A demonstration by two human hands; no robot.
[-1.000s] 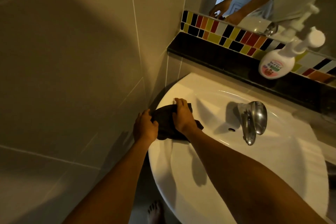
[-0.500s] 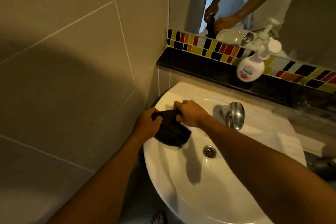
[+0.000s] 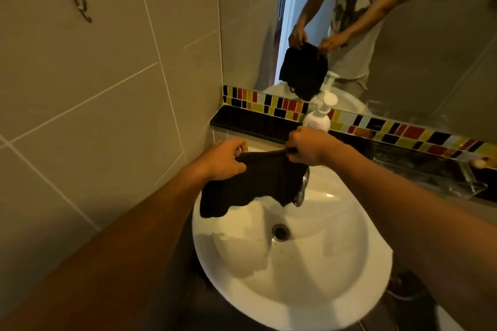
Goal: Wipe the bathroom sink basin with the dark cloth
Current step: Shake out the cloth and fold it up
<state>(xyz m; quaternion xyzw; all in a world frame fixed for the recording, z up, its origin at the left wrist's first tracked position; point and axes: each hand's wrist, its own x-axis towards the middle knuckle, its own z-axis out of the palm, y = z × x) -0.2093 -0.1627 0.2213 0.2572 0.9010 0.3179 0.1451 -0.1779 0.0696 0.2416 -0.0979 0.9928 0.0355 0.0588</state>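
left fingers: curled, pinching one top corner of the cloth
right fingers: closed tight on the other top corner
left hand: raised above the back left rim of the sink
right hand: raised level with it, in front of the soap bottle
cloth: dark, stretched between both hands, hanging free in the air, lower edge ragged, not touching the sink; covers most of the tap
tap: only a chrome sliver shows at the cloth's right edge
sink: white; small yellowish specks near the drain
drain: open, uncovered
soap bottle: on the dark ledge behind
progress: looks early or between passes; cloth is off the surface, being opened out
left to do: bowl still needs wiping, specks by drain remain
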